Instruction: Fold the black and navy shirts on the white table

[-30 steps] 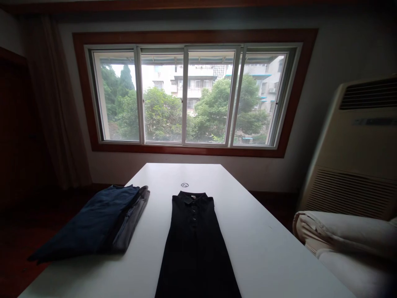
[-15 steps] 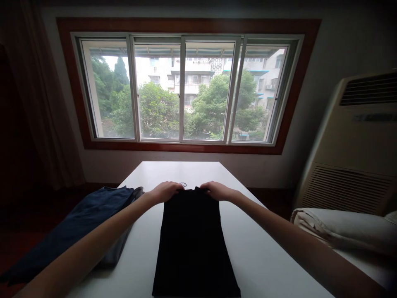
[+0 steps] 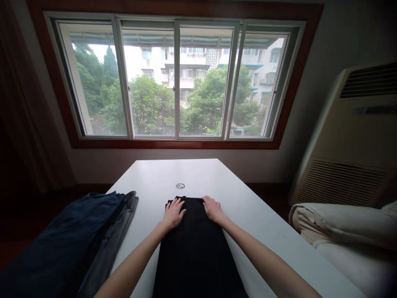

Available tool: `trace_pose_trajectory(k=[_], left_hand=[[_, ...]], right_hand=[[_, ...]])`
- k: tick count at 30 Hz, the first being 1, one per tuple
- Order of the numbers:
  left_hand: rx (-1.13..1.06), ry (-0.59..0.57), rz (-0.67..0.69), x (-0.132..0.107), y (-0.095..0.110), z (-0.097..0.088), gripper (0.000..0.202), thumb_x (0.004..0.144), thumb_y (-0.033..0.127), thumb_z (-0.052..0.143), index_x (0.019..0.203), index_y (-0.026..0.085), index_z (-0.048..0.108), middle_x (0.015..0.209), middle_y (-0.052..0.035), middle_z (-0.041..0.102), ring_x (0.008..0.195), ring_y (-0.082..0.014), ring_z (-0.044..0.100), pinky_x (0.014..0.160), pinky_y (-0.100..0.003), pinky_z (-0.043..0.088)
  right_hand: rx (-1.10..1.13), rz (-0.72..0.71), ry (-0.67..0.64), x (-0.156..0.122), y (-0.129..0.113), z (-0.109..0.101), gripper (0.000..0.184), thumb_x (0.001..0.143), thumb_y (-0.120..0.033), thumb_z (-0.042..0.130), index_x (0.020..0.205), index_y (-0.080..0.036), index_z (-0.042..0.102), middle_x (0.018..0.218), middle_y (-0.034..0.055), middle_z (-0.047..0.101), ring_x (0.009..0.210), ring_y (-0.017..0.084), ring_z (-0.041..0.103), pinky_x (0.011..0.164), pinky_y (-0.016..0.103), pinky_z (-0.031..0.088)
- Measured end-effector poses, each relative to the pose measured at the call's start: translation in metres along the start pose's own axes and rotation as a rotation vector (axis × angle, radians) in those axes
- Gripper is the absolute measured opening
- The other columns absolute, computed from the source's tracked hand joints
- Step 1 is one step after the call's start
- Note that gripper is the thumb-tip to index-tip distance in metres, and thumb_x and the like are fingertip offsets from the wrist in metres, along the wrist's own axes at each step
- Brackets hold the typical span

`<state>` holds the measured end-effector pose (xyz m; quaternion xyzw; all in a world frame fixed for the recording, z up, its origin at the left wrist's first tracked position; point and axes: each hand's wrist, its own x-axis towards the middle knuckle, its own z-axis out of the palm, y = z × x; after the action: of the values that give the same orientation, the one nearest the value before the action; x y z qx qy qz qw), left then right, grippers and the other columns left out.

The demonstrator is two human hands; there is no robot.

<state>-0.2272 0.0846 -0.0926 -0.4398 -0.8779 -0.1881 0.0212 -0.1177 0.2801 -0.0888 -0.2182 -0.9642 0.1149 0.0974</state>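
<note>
The left hand [image 3: 173, 213] and right hand [image 3: 213, 209] lie flat, grip released, on the black garment [image 3: 192, 248]. It lies on the white worktop [image 3: 149, 182], at lower middle of the frame.

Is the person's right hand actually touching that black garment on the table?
Touching. The head view shows the right hand lying flat, its inner edge over the side of the black garment, with no gap between them.

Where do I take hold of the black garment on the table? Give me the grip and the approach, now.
Probably best by its two long edges at the far end, coming from both sides: the black garment lies flat and narrow on the white table, with bare tabletop beside it, and the left hand and right hand rest on those edges.
</note>
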Motion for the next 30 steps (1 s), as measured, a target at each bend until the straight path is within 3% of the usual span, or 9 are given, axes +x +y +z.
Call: trace_pose_trajectory(k=[4, 9, 12, 16, 20, 23, 26, 30], left_hand=[[-0.013, -0.012, -0.027, -0.002, -0.001, 0.014, 0.051, 0.095, 0.044, 0.033, 0.142, 0.026, 0.041, 0.156, -0.0022, 0.029, 0.146, -0.0223, 0.019, 0.119, -0.049, 0.012], [-0.139, 0.080, -0.106, -0.018, -0.004, 0.003, 0.052, 0.093, 0.043, 0.036, 0.139, 0.021, 0.047, 0.153, -0.0060, 0.034, 0.143, -0.0217, 0.027, 0.119, -0.044, 0.015], [-0.278, 0.112, -0.136, -0.048, -0.015, -0.008, 0.056, 0.091, 0.047, 0.039, 0.137, 0.016, 0.049, 0.152, -0.0093, 0.036, 0.142, -0.0218, 0.030, 0.118, -0.040, 0.021], [-0.406, 0.102, -0.147, -0.110, -0.021, -0.025, 0.059, 0.091, 0.053, 0.039, 0.136, 0.017, 0.049, 0.150, -0.0092, 0.040, 0.140, -0.0214, 0.033, 0.118, -0.039, 0.022], [-0.352, 0.062, -0.099, -0.170, -0.004, -0.034, 0.058, 0.089, 0.054, 0.043, 0.138, 0.022, 0.048, 0.148, -0.0060, 0.042, 0.141, -0.0222, 0.033, 0.120, -0.044, 0.015], [-0.277, 0.057, -0.109, -0.198, 0.013, -0.033, 0.064, 0.089, 0.052, 0.042, 0.144, 0.019, 0.038, 0.151, -0.0071, 0.038, 0.142, -0.0226, 0.029, 0.120, -0.045, 0.014], [-0.245, 0.041, -0.117, -0.209, 0.027, -0.030, 0.068, 0.089, 0.049, 0.041, 0.148, 0.017, 0.031, 0.152, -0.0062, 0.035, 0.143, -0.0228, 0.027, 0.120, -0.043, 0.014], [-0.219, -0.005, -0.133, -0.207, 0.045, -0.027, 0.068, 0.089, 0.045, 0.040, 0.149, 0.016, 0.029, 0.154, -0.0056, 0.032, 0.143, -0.0249, 0.026, 0.120, -0.045, 0.013]], right_hand=[[0.120, 0.068, 0.045, -0.005, 0.011, 0.015, 0.046, 0.096, -0.030, 0.029, 0.140, -0.025, 0.043, 0.145, 0.0051, 0.046, 0.134, 0.021, 0.039, 0.113, 0.038, 0.022], [0.248, 0.125, 0.103, -0.031, 0.024, 0.002, 0.059, 0.090, -0.040, 0.039, 0.142, -0.010, 0.038, 0.147, 0.0142, 0.042, 0.136, 0.023, 0.039, 0.113, 0.035, 0.028], [0.454, 0.131, 0.129, -0.072, 0.037, -0.008, 0.065, 0.085, -0.048, 0.046, 0.138, -0.011, 0.042, 0.143, 0.0149, 0.046, 0.132, 0.025, 0.045, 0.108, 0.036, 0.036], [0.749, 0.139, 0.132, -0.137, 0.041, -0.013, 0.071, 0.077, -0.060, 0.054, 0.133, -0.016, 0.046, 0.133, 0.0138, 0.054, 0.123, 0.027, 0.053, 0.102, 0.037, 0.043], [0.748, 0.146, 0.161, -0.186, 0.022, -0.015, 0.069, 0.074, -0.062, 0.057, 0.128, -0.018, 0.050, 0.114, 0.0101, 0.062, 0.105, 0.026, 0.061, 0.093, 0.037, 0.048], [0.667, 0.112, 0.218, -0.206, 0.005, -0.016, 0.061, 0.075, -0.055, 0.057, 0.125, -0.022, 0.052, 0.109, 0.0079, 0.064, 0.094, 0.024, 0.062, 0.090, 0.039, 0.047], [0.598, 0.088, 0.256, -0.212, -0.004, -0.017, 0.058, 0.076, -0.045, 0.055, 0.129, -0.024, 0.051, 0.106, 0.0061, 0.065, 0.093, 0.024, 0.061, 0.091, 0.039, 0.044], [0.657, 0.086, 0.162, -0.204, 0.005, -0.020, 0.057, 0.074, -0.036, 0.050, 0.129, -0.023, 0.053, 0.093, 0.0032, 0.065, 0.078, 0.020, 0.060, 0.082, 0.035, 0.047]])
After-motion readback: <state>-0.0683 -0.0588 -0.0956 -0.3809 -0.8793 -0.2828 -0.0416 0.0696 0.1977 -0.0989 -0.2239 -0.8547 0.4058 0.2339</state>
